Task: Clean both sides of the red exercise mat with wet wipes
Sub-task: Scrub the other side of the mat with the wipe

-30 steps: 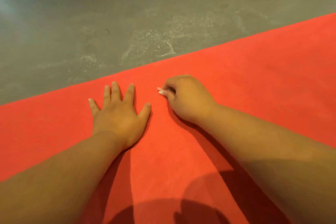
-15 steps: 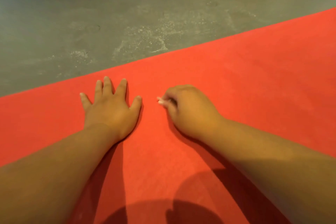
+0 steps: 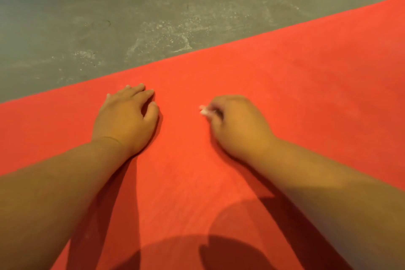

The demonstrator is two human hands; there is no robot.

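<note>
Right grip (image 3: 238,125) pinches wipe (image 3: 203,111) on red mat (image 3: 306,94); left grip (image 3: 126,116) flat, fingers relaxed.

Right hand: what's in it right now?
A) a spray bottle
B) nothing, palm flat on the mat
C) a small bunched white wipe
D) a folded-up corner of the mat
C: the right hand is curled round a small white wipe that pokes out past its fingers, low over the red mat.

We count one red mat (image 3: 285,85) and one grey floor (image 3: 109,17) beyond its far edge. On the mat we count two hands, a left hand (image 3: 125,116) and a right hand (image 3: 238,126), and one white wipe (image 3: 203,110) pinched in the right.
</note>
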